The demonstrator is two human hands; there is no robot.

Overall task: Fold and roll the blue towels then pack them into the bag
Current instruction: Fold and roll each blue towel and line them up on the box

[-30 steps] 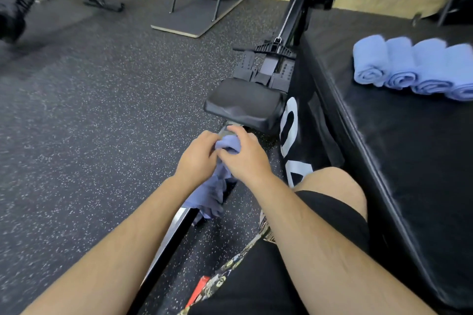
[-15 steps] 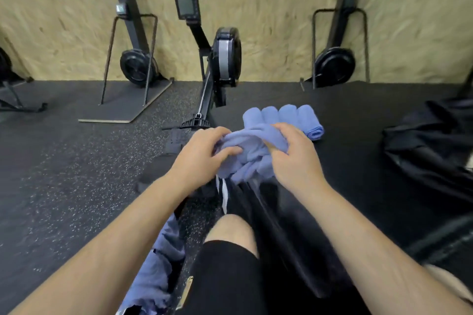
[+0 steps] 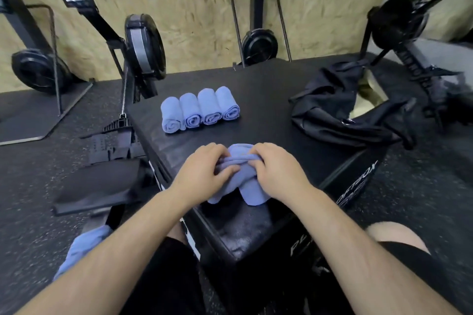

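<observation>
A bunched blue towel [image 3: 243,176] lies on the near corner of the black padded box [image 3: 268,100]. My left hand [image 3: 204,169] grips its left side and my right hand [image 3: 276,171] grips its right side, fingers curled into the cloth. Several rolled blue towels [image 3: 201,110] sit in a row further back on the box. The black bag [image 3: 340,107] lies open at the box's right side. More loose blue towel cloth [image 3: 84,245] lies low at the left beside my knee, partly hidden by my left forearm.
A rowing machine with its seat [image 3: 99,186] and flywheel [image 3: 144,46] stands left of the box. More rowers stand upright against the chipboard wall [image 3: 194,7]. Another machine [image 3: 409,30] is at the right. Speckled rubber floor [image 3: 38,174] surrounds the box.
Both hands lifted the towel from beside the rower rail up onto the box's near corner. My view swung right and up, bringing the rolled towels and the bag into view.
</observation>
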